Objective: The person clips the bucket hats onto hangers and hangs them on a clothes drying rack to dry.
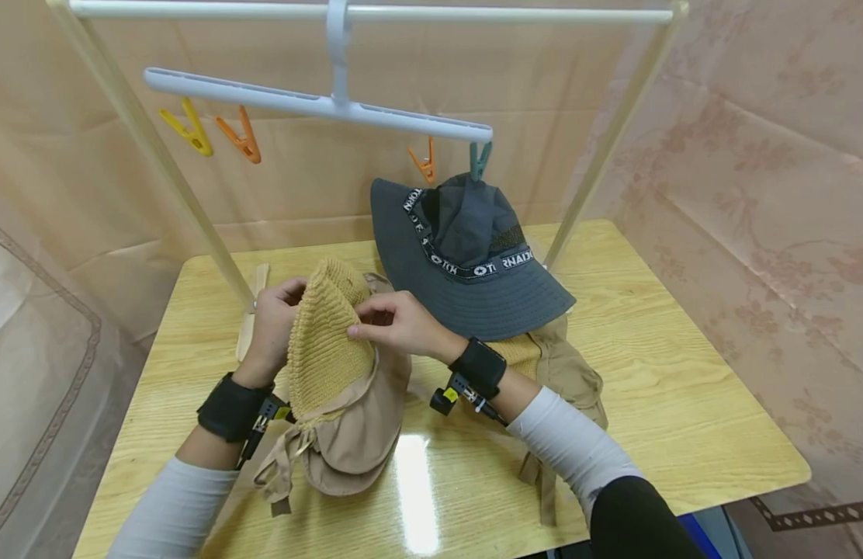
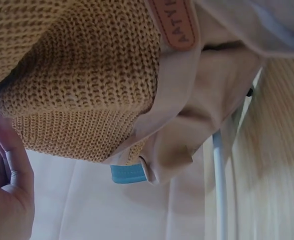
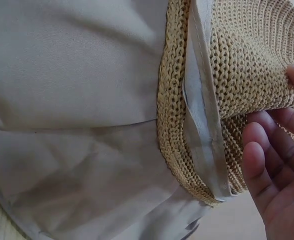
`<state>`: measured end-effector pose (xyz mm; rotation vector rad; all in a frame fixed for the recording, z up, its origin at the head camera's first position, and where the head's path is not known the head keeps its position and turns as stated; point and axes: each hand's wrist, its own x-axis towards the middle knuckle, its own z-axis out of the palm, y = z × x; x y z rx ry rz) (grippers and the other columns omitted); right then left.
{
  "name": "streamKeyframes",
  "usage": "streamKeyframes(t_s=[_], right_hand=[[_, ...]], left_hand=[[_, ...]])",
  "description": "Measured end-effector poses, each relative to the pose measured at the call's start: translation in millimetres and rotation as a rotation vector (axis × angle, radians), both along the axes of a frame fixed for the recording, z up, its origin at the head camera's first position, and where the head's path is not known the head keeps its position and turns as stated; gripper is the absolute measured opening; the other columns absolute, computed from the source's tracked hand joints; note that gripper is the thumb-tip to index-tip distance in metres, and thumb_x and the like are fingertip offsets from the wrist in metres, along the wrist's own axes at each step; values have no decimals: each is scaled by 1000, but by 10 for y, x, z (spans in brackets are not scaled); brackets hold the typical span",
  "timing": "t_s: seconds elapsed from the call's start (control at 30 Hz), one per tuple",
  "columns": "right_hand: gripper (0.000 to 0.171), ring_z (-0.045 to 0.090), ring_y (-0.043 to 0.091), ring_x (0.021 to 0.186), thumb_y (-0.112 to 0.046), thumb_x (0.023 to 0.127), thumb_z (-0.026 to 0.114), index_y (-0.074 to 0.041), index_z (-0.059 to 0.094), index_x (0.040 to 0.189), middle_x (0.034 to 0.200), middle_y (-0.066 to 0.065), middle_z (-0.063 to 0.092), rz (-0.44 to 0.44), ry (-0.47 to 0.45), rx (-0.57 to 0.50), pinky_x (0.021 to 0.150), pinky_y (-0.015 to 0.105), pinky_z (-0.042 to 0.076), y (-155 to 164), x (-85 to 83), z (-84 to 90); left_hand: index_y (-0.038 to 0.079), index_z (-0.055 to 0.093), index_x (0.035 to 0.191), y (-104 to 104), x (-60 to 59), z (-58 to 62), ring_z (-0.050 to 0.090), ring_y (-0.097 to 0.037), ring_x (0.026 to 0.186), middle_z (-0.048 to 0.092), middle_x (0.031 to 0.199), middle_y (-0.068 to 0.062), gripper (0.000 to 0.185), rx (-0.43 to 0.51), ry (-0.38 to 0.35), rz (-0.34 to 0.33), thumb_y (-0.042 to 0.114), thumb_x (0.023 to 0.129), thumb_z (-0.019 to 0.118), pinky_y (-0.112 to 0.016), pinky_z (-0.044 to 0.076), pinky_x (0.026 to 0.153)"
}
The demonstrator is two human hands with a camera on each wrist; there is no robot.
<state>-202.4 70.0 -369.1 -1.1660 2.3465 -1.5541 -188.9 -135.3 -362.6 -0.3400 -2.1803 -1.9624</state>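
Note:
A sun hat (image 1: 330, 349) with a yellow knitted crown and a beige cloth brim is held up over the table's left half, its ties dangling. My left hand (image 1: 272, 318) grips the crown from the left, its fingertips partly hidden behind the knit. From the right, my right hand (image 1: 403, 322) pinches a fold of the same crown between thumb and fingers. The right wrist view shows the knitted crown (image 3: 252, 60) between that hand's thumb and fingers. A leather label (image 2: 174, 22) sits near the band in the left wrist view.
A dark bucket hat (image 1: 466, 264) hangs by a teal clothespin (image 1: 480, 161) from a hanger (image 1: 278, 97) on a rack. Yellow (image 1: 190, 130) and orange clothespins (image 1: 241, 138) hang along it. Another beige-and-yellow hat (image 1: 567, 373) lies on the wooden table (image 1: 683, 404), beneath the dark brim.

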Motion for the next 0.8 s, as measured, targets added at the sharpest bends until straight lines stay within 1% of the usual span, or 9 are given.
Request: streamKeyframes(t_s=[0.07, 0.2, 0.37, 0.5, 0.63, 0.8], right_hand=[[16, 51, 8, 63, -19, 82, 66, -11, 68, 95, 82, 2, 66, -3, 10, 2, 58, 20, 43, -7, -2, 6], [16, 53, 10, 64, -19, 82, 66, -10, 68, 95, 82, 4, 65, -10, 13, -4, 58, 22, 45, -22, -5, 26], [17, 53, 12, 64, -18, 81, 66, -10, 68, 96, 82, 4, 66, -36, 28, 1, 59, 26, 46, -47, -16, 47], [16, 53, 10, 65, -21, 82, 66, -12, 69, 94, 83, 2, 66, -52, 49, 7, 60, 27, 46, -84, -39, 60], [16, 53, 9, 65, -22, 82, 66, -13, 69, 95, 83, 1, 66, -65, 44, 6, 61, 26, 46, -105, -54, 72], [19, 53, 9, 68, -21, 82, 66, -11, 68, 97, 87, 1, 67, -97, 40, 23, 63, 23, 46, -121, -54, 112]], left_hand=[[14, 67, 93, 4, 1, 19, 57, -7, 65, 63, 77, 8, 10, -12, 10, 18, 17, 85, 62, -19, 47, 56], [13, 68, 93, 16, -1, 55, 57, -6, 66, 63, 78, 7, 10, 4, 35, 21, 14, 84, 62, -18, 47, 55], [13, 67, 92, 20, -3, 80, 58, -6, 67, 63, 80, 6, 9, 24, 30, 23, 14, 85, 61, -18, 47, 55], [11, 67, 92, 31, -1, 99, 59, -6, 71, 64, 82, 7, 9, 27, 22, 56, 15, 84, 63, -17, 49, 58], [10, 67, 92, 53, -5, 117, 60, -6, 75, 64, 83, 8, 10, 41, 11, 92, 13, 84, 63, -16, 50, 63], [10, 66, 91, 81, -4, 146, 59, -7, 72, 63, 82, 8, 9, 57, 1, 149, 10, 84, 61, -16, 49, 60]])
